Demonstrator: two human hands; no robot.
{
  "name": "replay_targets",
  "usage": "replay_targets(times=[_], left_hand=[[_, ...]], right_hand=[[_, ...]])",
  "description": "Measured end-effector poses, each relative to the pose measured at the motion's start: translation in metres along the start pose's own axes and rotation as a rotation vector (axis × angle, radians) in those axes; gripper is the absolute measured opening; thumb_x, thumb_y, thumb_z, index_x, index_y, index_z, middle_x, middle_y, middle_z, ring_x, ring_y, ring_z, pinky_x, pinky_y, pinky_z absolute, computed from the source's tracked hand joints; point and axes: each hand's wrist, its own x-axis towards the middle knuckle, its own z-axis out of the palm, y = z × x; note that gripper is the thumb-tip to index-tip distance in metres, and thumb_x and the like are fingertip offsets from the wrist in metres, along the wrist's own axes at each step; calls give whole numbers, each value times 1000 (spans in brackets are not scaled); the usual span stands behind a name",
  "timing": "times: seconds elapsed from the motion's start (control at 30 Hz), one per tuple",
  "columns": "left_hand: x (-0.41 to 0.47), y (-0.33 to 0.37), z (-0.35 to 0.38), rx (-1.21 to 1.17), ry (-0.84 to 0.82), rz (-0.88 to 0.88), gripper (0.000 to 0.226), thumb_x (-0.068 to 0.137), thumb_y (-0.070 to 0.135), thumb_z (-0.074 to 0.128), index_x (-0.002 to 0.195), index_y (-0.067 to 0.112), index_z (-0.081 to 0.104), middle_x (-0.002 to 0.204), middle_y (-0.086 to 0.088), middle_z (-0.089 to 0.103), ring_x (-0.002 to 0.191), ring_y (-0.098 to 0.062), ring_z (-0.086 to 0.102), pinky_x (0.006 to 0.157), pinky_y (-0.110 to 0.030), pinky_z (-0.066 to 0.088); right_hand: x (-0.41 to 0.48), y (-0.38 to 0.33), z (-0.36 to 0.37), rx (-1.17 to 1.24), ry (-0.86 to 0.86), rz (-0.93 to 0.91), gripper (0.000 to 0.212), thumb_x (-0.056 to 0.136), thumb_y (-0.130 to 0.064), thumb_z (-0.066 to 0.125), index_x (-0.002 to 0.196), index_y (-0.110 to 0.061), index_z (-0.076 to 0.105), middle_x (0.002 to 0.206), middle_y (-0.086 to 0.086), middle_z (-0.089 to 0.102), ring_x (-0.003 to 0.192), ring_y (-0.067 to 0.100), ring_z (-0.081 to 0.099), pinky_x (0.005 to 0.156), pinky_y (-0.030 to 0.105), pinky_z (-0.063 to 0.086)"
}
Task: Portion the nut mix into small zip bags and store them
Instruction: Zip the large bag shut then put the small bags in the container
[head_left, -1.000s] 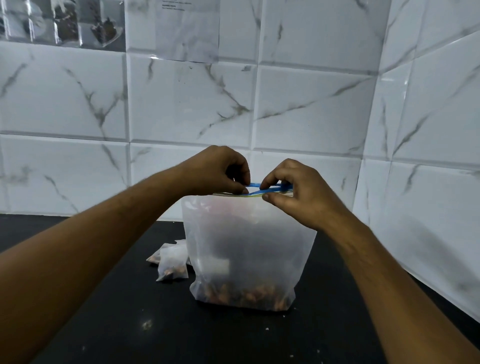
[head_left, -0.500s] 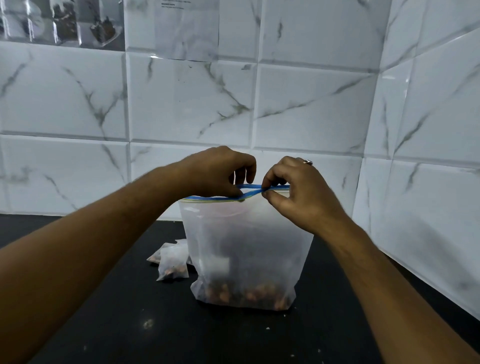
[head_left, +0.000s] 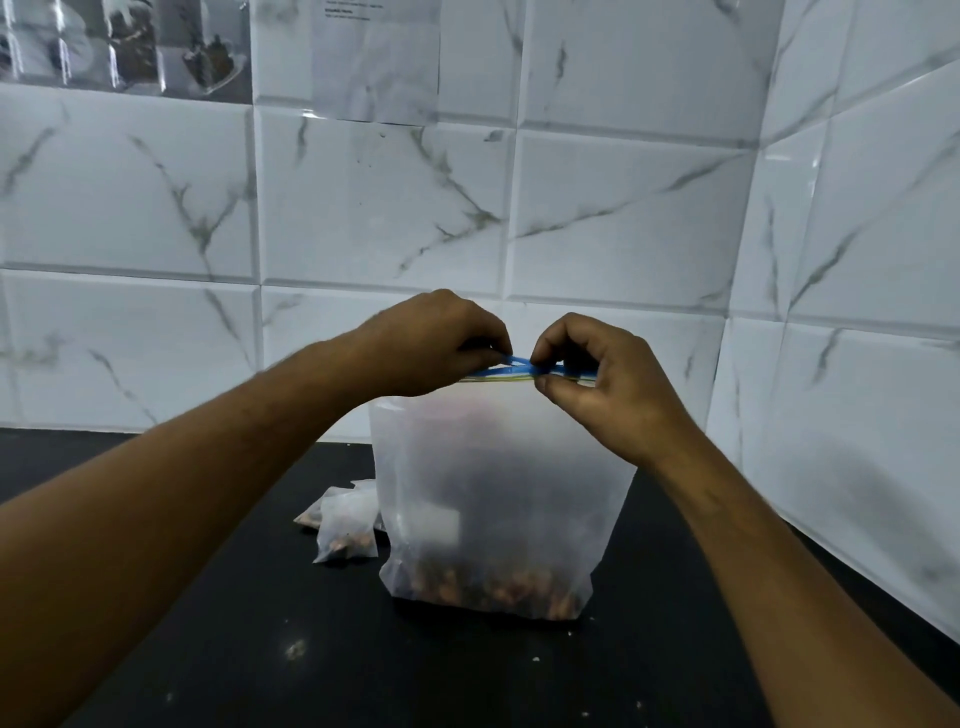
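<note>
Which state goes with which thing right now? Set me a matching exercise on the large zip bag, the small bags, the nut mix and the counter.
Things
1. large frosted plastic zip bag
2. small frosted plastic bags
3. brown nut mix
4. black counter top

States
A. lying beside the large bag, on the person's left
B. heaped at the bottom of the large bag
C. upright, blue top strip pinched by left hand and right hand
D. dotted with a few crumbs

Pairs: 1-C, 2-A, 3-B, 4-D

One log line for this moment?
left hand: pinches blue zip strip | right hand: pinches same strip | large frosted plastic bag: upright
</note>
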Motion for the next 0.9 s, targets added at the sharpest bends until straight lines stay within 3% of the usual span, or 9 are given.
replay_targets(times=[0.17,0.3,0.43,0.53,0.7,0.9], left_hand=[[3,5,-2,17,-72,1,24,86,27,75,106,33,64,74,14,64,69,-2,58,68,-36,52],[3,6,-1,114,32,51,19,86,31,74,88,35,55,73,17,58,70,-4,55,64,-36,51],[0,4,-2,142,81,106,8,92,38,70,89,31,67,79,15,66,76,-10,61,69,-39,54],[1,4,-1,102,78,100,14,96,40,66,94,30,74,83,12,70,77,-9,63,71,-40,54],[1,2,-3,-104,-7,-17,21,99,35,61,95,24,78,81,9,72,76,-9,63,74,-40,54],[2,1,-8,-235,-66,-73,13,96,35,70,100,27,79,82,11,72,66,3,63,64,-14,46]], right_hand=[[1,-5,5,33,-12,-13,30,85,3,73,86,-27,70,84,-19,67,81,11,60,76,15,51],[0,-6,8,-60,0,-24,34,86,1,74,88,-32,66,86,-19,63,86,3,59,73,11,48],[2,-5,6,-187,-2,-34,30,86,-7,77,87,-35,65,85,-16,57,82,6,57,72,20,45],[2,-7,4,-235,-20,-27,22,86,-19,81,84,-33,65,81,-15,56,78,10,56,70,26,48],[1,-11,-7,-128,-103,55,11,85,-30,83,86,-30,73,86,-16,72,85,5,67,78,25,56],[1,-12,-12,-27,-133,78,5,91,-23,77,89,-28,78,86,-16,75,89,4,69,80,21,57]])
